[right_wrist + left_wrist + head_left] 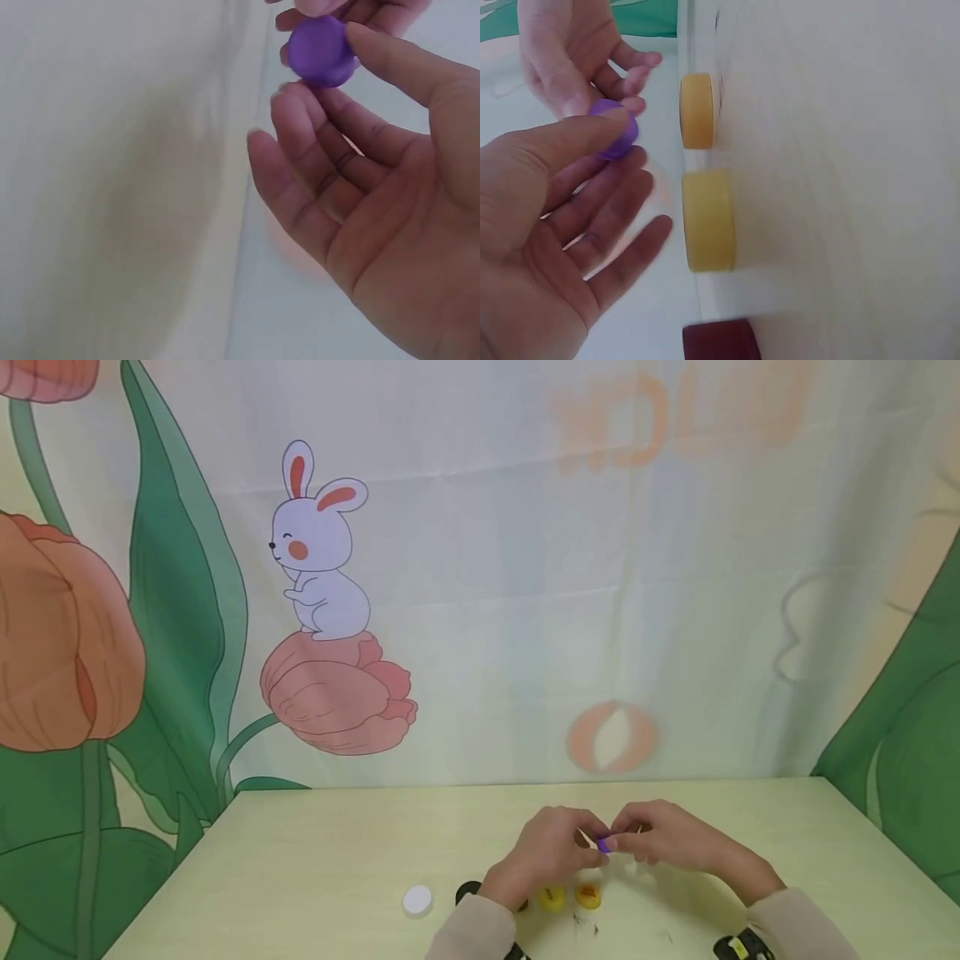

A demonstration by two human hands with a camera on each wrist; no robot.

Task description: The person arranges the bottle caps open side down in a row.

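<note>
Above the table, a small round purple cap is held between both hands at fingertip level. My left hand pinches it, thumb on one face and fingers behind; the left wrist view shows its other fingers spread loosely. My right hand grips the cap's other side between thumb and index finger, its remaining fingers loosely bent in the right wrist view. Below the hands stand two yellow caps, one nearer the left wrist and an orange-yellow cap beside it. A dark red cap is partly cut off.
A white round cap lies on the pale table, left of the hands. A black round cap is partly hidden by the left wrist. Small dark marks show on the tabletop. A printed cloth hangs behind the table.
</note>
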